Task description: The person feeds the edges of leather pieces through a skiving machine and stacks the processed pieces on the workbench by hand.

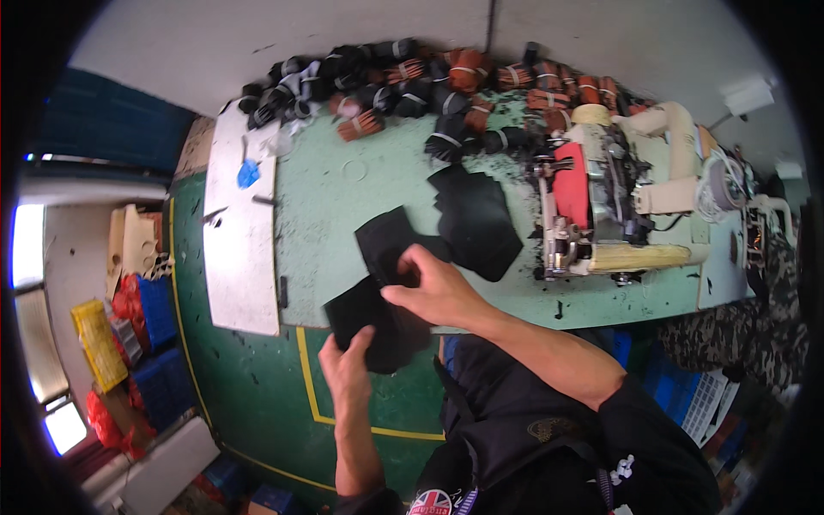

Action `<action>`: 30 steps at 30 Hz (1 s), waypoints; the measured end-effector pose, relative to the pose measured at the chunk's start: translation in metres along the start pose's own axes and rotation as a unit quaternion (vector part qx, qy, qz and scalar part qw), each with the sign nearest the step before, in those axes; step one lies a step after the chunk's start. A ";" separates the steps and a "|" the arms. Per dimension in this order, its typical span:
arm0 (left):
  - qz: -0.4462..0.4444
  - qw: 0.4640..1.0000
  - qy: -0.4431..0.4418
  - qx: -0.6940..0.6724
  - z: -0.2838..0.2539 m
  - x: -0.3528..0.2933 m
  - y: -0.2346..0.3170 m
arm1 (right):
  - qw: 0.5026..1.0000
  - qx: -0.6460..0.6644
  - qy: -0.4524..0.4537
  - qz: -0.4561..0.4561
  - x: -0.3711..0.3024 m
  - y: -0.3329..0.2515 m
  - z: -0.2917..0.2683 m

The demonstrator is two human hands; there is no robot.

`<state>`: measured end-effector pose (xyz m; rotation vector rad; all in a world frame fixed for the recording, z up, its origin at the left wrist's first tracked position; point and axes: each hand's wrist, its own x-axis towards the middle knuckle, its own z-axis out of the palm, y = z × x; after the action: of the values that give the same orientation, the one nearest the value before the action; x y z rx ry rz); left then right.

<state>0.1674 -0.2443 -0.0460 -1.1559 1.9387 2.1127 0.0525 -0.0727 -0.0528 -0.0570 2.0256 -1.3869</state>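
My left hand (pixel 346 369) is closed on a black flat piece (pixel 356 313), perhaps leather or cloth, at the table's near edge, its thumb on top. It may be more than one layer. Just beyond, my right hand (pixel 439 290) pinches another black flat piece (pixel 384 233) between thumb and fingers; its fingertips are partly hidden. To the right of that, a pile of black cut pieces (pixel 482 225) lies on the green tabletop (pixel 318 223). The held piece's right end meets or overlaps this pile.
Tied bundles of black pieces (pixel 446 137) and brown pieces (pixel 359 125) line the table's back. A machine (pixel 571 193) with a red plate stands at right. A white board (pixel 240 292) holding a blue scrap (pixel 248 174) covers the left end. Crates (pixel 96 343) stand on the floor left.
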 end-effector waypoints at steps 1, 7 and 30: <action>0.001 1.000 0.010 -0.017 -0.006 -0.001 0.005 | 0.994 -0.066 0.071 -0.053 0.006 0.000 0.003; 0.123 0.989 0.028 0.081 -0.003 -0.004 0.001 | 0.985 -0.028 0.024 -0.167 -0.003 0.013 0.033; 0.037 0.981 -0.140 0.129 0.020 -0.014 0.022 | 0.963 0.238 -0.111 0.055 -0.026 0.017 -0.004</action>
<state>0.1572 -0.2251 -0.0216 -0.7099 2.0664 1.8621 0.0762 -0.0519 -0.0535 0.1052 1.4507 -1.6772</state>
